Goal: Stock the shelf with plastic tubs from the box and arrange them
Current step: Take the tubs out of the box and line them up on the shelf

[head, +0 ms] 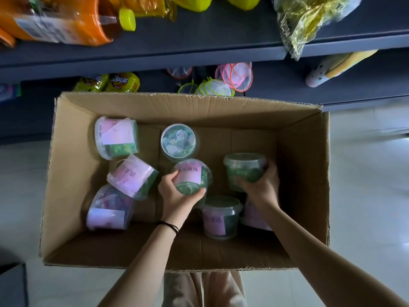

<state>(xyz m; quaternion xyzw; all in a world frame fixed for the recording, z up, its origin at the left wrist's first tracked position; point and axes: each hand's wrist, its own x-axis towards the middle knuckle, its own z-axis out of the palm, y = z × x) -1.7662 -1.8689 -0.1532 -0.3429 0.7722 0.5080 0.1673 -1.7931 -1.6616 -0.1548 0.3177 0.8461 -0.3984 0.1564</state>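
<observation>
Plastic tubs (179, 140) were found loose inside the open cardboard box (73, 173), which stood on the floor just before the dark shelf (199, 52). Eight were counted, one of them partly hidden under the right forearm. At the box's left, three lay on their sides, close together. Near the middle, one stood upright with its lid up. Beside it, the left hand (177, 197) had thumb and fingers curled round a pink-labelled tub (191, 179), tilted with its label uppermost. Right of that, the right hand (262, 185) wrapped its fingers round the lower wall of a green-filled tub (243, 168), lid end toward the shelf. Whether either held tub was clear of the box floor could not be determined. No tub of this kind was seen on the shelf, which carried an orange bottle (66, 21) at left and a yellow cellophane bag (305, 23) at right. Assessment: the tubs appeared thin-walled, stiff and smooth, so somewhat slippery. Filled with what looked like green beads, they were judged of moderate weight, each manageable one-handed. The recommended hold was round the wall just under the lid rim, never by the lid alone, which might pop off.
</observation>
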